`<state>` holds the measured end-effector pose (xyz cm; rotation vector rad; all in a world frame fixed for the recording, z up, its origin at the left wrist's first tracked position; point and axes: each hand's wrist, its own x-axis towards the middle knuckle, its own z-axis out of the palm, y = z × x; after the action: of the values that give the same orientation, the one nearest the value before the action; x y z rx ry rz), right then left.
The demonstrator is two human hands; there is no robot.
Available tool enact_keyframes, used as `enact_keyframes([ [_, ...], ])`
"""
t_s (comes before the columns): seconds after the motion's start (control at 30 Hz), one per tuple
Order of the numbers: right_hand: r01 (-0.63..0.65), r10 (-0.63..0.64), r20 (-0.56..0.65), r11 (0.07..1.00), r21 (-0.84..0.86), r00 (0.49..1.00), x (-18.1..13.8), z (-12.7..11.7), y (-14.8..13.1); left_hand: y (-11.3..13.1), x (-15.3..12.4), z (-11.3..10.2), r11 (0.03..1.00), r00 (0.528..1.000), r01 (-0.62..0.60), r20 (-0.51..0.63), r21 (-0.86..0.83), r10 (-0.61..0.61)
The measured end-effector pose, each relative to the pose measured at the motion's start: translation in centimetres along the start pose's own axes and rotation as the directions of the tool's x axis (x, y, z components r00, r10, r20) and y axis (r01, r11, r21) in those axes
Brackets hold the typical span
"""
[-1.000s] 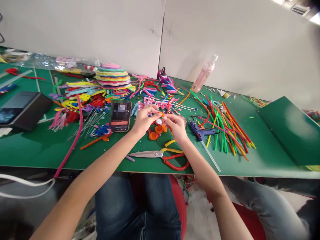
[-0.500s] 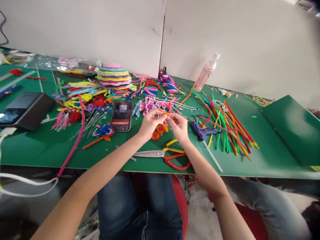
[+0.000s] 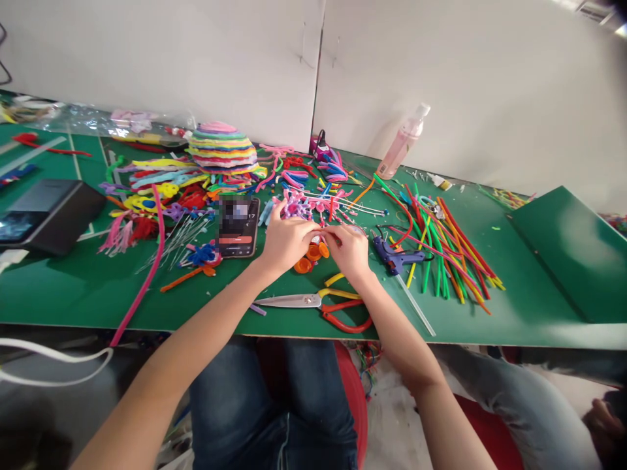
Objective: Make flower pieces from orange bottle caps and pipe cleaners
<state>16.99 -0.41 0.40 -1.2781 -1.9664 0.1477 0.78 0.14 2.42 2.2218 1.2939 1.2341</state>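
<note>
And here the left hand (image 3: 289, 243) and right hand (image 3: 350, 249) meet, fingertips drawn together, any grip hidden, just beyond small round orange cup-like pieces (image 3: 302, 266) on the flat green desk (image 3: 539, 320): fine fingertip shaping, seemingly, next demanding steadiness.

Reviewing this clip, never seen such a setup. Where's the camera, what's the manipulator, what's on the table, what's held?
No machine here: the left hand and right hand are a person's own, bare. The view comes from one camera worn on that person's head, looking forward and down.

On the green tabletop lie metal scissors with red and yellow handles, a dark-blue glue gun, loose multicoloured sticks and a black smartphone.

The fingertips meet beside small round orange pieces; whatever they pinch is hidden by the fingers.
</note>
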Motion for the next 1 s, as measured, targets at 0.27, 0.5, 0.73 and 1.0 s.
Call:
enact_keyframes([
  [0.27,-0.183,0.199,0.003,0.897,0.403,0.98,0.3,0.0,-0.7,-0.1,0.5,0.1,0.972,0.981,0.136,-0.11,-0.191,-0.159],
  [0.5,-0.313,0.347,0.062,0.736,0.6,0.936,0.5,0.4,-0.9,-0.4,0.5,0.4,0.885,0.954,0.266,-0.024,-0.381,-0.298],
  [0.73,-0.389,0.442,0.098,0.639,0.664,0.892,0.4,0.4,-1.5,-0.1,0.2,1.2,0.823,0.917,0.288,-0.105,-0.49,-0.384],
  [1.0,-0.575,0.449,0.428,0.269,0.773,0.784,0.4,0.6,-2.0,0.2,0.0,2.9,0.394,0.83,0.338,0.073,-0.855,-0.553],
])
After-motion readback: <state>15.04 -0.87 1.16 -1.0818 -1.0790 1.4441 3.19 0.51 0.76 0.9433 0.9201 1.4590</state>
